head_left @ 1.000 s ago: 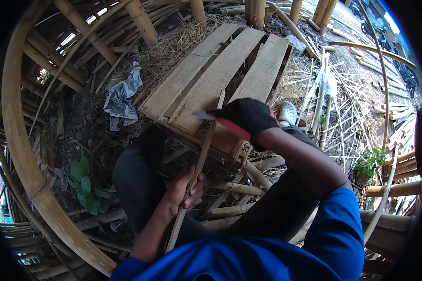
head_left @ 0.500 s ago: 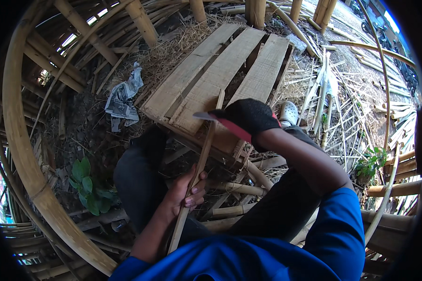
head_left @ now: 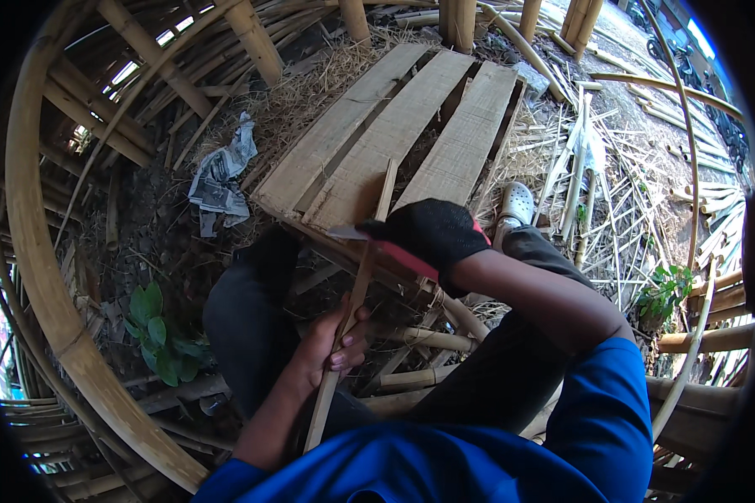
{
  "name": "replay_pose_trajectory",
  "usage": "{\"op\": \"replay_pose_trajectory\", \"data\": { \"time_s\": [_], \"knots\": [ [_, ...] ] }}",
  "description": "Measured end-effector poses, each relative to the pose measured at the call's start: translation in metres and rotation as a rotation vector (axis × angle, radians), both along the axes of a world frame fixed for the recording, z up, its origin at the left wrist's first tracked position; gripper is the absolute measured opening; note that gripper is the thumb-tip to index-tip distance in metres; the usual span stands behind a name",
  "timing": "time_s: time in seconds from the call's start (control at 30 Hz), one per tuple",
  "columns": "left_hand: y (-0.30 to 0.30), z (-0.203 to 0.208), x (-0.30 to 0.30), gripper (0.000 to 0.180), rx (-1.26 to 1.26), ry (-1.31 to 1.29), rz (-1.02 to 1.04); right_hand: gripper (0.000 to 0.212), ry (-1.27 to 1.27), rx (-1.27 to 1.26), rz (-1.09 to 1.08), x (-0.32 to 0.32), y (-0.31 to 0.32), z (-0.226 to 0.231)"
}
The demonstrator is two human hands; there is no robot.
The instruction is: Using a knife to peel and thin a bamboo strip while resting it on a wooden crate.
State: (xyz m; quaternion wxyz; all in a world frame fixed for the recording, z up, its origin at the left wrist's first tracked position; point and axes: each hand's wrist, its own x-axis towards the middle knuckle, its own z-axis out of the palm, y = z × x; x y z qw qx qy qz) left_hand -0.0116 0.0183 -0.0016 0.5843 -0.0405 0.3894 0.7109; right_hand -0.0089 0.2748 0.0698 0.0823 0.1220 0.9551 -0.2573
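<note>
My bare left hand (head_left: 334, 342) is wrapped round the lower part of a narrow bamboo strip (head_left: 362, 281), which slants up and away from me. The strip's far end lies over the near edge of a low slatted wooden crate (head_left: 386, 180). On my right hand (head_left: 428, 237) is a black and red work glove, its fingers closed on a knife. The knife's pale blade (head_left: 346, 232) sticks out to the left across the strip, just above the crate's near edge. The glove hides the knife's handle.
Crumpled newspaper (head_left: 223, 178) lies left of the crate. A thick curved bamboo pole (head_left: 46, 277) arcs along the left side, with a leafy plant (head_left: 153, 331) inside it. To the right are a grey clog (head_left: 518, 204) on my foot, scattered bamboo slivers (head_left: 600, 243) and cut poles.
My gloved right hand and the knife have slid toward me along the bamboo strip. My left hand keeps its hold at nearly the same place.
</note>
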Motion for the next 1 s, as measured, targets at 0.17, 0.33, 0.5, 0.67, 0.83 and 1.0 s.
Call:
{"op": "replay_pose_trajectory", "data": {
  "time_s": [0.17, 0.33, 0.5, 0.67, 0.83, 1.0],
  "knots": [
    [-0.003, 0.0, 0.003, 0.042, -0.013, -0.002, 0.047, 0.055, 0.39, 0.032, 0.119, -0.009, -0.005, -0.004],
    [-0.003, 0.0, 0.005, 0.041, 0.0, 0.027, -0.004, 0.052, 0.449, 0.188, 0.433, -0.025, 0.016, -0.018],
    [0.0, 0.013, 0.011, 0.052, 0.042, 0.125, -0.012, 0.043, 0.688, 0.396, 0.501, -0.038, 0.03, -0.019],
    [-0.003, 0.012, 0.017, 0.053, 0.042, 0.111, -0.224, 0.054, 0.477, 0.423, 0.193, -0.052, 0.049, 0.006],
    [-0.007, -0.003, 0.014, 0.052, 0.064, 0.119, -0.12, 0.06, 0.348, 0.201, -0.087, -0.063, 0.06, 0.016],
    [-0.01, -0.007, 0.012, 0.055, 0.061, 0.151, -0.066, 0.062, 0.278, 0.23, -0.135, -0.064, 0.061, 0.021]
  ]
}}
